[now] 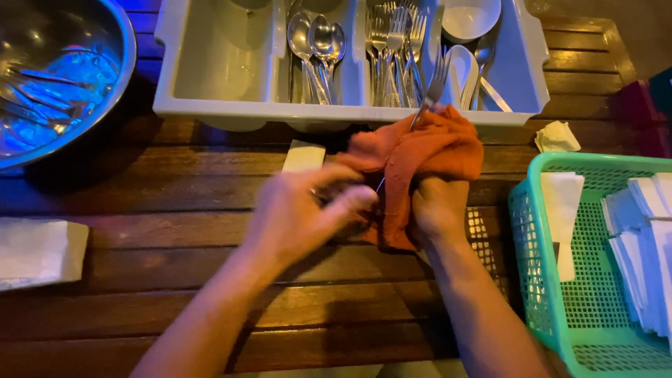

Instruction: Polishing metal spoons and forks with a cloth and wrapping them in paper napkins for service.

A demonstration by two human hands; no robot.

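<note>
While we looked down over the wooden worktop (175,308), our right hand (439,210) was closed round an orange cloth (427,150), its grip clamped on the bunched fabric with a fork (428,94) wrapped inside. The fork's tines stuck up out of the cloth, over the front edge of a white cutlery tray (231,105). Our left hand (301,213) was blurred just beside the cloth; its fingers were curled with the thumb near them, touching the cloth's left edge, but we could not tell whether that grip was pinched on the fabric or the fork handle.

Inside the tray, spoons (318,45) lay in one middle compartment, forks (392,49) in the next, and white ladle-like spoons (465,28) in the right one; the left compartment showed only its pale floor. A steel bowl (105,77) holding more cutlery stood at the far left, lit blue. A small pale rectangular packet (303,155) lay between the tray and our left hand. A folded white napkin (38,252) lay at the left edge, and a crumpled pale paper (558,136) lay right of the tray. A green mesh basket (560,308) at the right held stacked white napkins (644,245).
</note>
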